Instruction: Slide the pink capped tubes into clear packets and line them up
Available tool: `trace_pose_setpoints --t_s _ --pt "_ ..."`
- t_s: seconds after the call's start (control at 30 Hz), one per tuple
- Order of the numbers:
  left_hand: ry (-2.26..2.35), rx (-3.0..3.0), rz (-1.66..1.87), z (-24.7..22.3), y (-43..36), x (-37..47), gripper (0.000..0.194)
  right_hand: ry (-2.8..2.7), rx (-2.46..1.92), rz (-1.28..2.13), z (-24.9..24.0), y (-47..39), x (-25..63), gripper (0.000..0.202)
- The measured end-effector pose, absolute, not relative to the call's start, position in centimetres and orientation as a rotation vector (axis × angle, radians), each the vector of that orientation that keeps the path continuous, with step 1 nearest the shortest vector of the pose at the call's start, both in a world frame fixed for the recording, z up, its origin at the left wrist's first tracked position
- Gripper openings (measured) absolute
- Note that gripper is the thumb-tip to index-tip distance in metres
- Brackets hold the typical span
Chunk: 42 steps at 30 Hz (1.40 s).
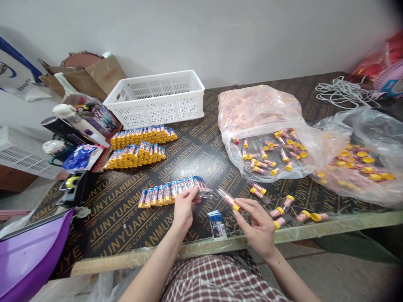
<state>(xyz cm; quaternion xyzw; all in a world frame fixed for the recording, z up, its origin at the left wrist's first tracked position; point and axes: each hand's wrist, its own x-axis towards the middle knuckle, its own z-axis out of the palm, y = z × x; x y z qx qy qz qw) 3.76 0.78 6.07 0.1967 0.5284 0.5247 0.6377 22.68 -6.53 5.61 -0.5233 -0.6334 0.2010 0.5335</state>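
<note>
My right hand (pixel 256 224) pinches the yellow cap end of a clear tube (pixel 227 199) with pink pieces inside; the tube's other end points up and left. Between the closed fingers of my left hand (pixel 186 206) is a small clear plastic sleeve (pixel 206 193), just left of the tube and apart from it. Beside my left hand runs a row of blue-labelled tubes (pixel 162 193) with yellow caps. A small stack of flat blue-topped sleeves (pixel 216 224) lies on the table between my hands. Several loose unlabelled tubes (pixel 278 212) lie right of my right hand.
Labelled tubes are piled (pixel 135 155) in front of a white plastic basket (pixel 157 98). Two open plastic bags (pixel 258 105) of tubes stand at the right. A tape dispenser (pixel 74 188) and a purple bin (pixel 34 256) are on the left. White cord (pixel 344 92) lies at the back right.
</note>
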Motion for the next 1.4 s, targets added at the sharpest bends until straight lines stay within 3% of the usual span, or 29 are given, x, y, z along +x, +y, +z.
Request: trace_pose_setpoints --t_s 0.2,0.47,0.97,1.4 --pt "1.227 0.455 1.205 5.8 0.5 4.0 0.039 -1.577 -1.198 0.461 5.6 -6.3 22.1 0.037" --pt "1.100 0.584 1.191 5.8 0.2 4.3 0.032 -1.526 -1.157 0.852 5.0 -6.3 21.5 0.027" --pt "1.179 0.560 1.214 5.6 0.6 3.6 0.032 -1.594 -1.215 0.616 5.2 -6.3 21.6 0.033" --pt "1.048 0.573 1.109 6.0 -0.2 4.5 0.036 -1.572 -1.159 0.816 5.2 -6.3 21.1 0.025"
